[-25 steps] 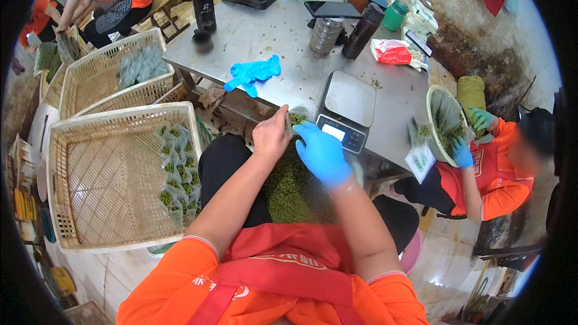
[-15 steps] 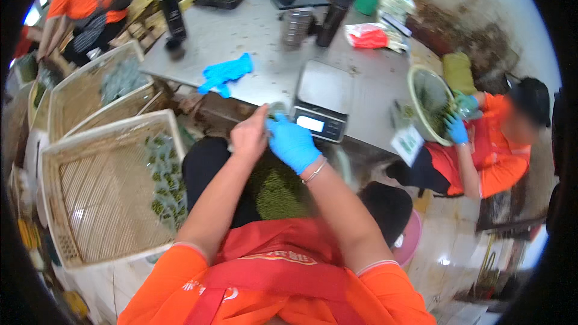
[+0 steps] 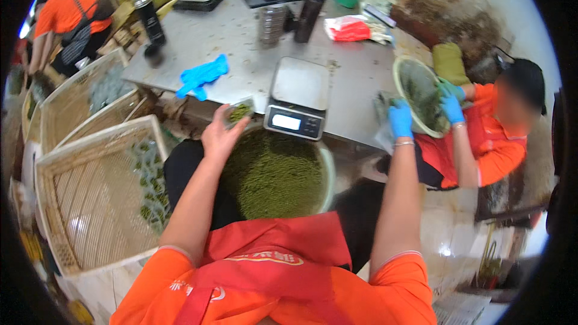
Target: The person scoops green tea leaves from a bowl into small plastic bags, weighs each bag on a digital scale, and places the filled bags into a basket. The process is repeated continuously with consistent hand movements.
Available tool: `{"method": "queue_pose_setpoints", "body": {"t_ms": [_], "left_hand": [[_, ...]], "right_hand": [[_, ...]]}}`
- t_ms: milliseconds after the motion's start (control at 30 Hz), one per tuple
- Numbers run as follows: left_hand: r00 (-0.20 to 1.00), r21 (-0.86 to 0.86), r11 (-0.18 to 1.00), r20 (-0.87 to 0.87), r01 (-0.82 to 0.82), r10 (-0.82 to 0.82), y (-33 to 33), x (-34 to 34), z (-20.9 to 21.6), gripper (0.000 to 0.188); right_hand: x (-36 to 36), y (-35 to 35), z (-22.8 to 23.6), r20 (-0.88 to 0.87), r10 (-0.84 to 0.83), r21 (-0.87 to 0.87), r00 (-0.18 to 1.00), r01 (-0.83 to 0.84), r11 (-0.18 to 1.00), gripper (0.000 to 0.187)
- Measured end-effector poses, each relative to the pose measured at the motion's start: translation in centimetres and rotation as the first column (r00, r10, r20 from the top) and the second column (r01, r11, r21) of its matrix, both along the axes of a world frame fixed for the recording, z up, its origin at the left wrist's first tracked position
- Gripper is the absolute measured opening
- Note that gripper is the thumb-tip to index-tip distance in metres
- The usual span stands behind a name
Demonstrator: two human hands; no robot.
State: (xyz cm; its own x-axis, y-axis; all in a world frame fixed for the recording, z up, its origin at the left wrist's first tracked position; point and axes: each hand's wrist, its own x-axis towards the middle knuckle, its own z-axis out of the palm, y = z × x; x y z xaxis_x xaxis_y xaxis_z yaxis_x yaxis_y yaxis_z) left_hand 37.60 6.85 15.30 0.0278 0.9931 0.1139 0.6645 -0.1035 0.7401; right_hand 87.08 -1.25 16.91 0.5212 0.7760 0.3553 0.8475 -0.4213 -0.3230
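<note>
My bare left hand (image 3: 218,136) is closed around a small clear plastic bag (image 3: 241,112) with green, leaf-like bits inside, at the near edge of the metal table. Below it, between my knees, a pale round basin (image 3: 328,174) holds a heap of the same loose green material (image 3: 274,174). My right hand (image 3: 400,119), in a blue glove, reaches far to the right beside clear plastic bags (image 3: 382,107) at the table's right edge. Its fingers are blurred, so their grip cannot be made out. A digital scale (image 3: 296,93) stands on the table between my hands.
A pale crate (image 3: 96,204) with several filled bags (image 3: 150,183) lies at my left. On the table (image 3: 241,30) are a blue glove (image 3: 203,76), bottles and a jar (image 3: 273,26). A co-worker (image 3: 503,117) at the right handles another basin (image 3: 397,78).
My right hand has left the small bag and swung right to the table's edge. My left hand keeps the bag, its green contents now visible. The view has shifted slightly.
</note>
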Motion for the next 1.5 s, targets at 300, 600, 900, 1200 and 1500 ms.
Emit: {"method": "queue_pose_setpoints", "body": {"t_ms": [300,600,900,1200,1500], "left_hand": [[0.765,-0.113,0.989,0.644,0.1,-0.004,0.0,-2.9,-0.9,0.051],[0.888,0.118,0.906,0.285,-0.406,0.361,-1.8,-23.8,1.1,0.046],[0.698,-0.304,0.696,0.123,-0.651,0.706,-0.2,-37.8,-10.0,0.066],[0.792,-0.25,0.759,-0.31,-0.601,0.526,2.9,-36.2,-15.5,0.074],[0.821,0.068,0.819,0.068,-0.57,0.567,1.6,-37.5,-12.3,0.049]], "right_hand": [[-22.3,2.6,4.2,0.105,0.276,0.488,0.955,-0.291,0.823,0.049],[-25.7,-3.2,1.6,-0.101,0.458,0.398,0.883,-0.386,0.833,0.031],[-28.1,-8.2,-4.4,-0.516,0.506,0.262,0.691,-0.435,0.861,0.024],[-30.3,-8.9,-4.6,-0.53,0.473,0.065,0.703,-0.523,0.85,0.023],[-31.9,-10.0,-8.4,-0.405,0.322,-0.393,0.856,-0.481,0.783,0.037]]}}
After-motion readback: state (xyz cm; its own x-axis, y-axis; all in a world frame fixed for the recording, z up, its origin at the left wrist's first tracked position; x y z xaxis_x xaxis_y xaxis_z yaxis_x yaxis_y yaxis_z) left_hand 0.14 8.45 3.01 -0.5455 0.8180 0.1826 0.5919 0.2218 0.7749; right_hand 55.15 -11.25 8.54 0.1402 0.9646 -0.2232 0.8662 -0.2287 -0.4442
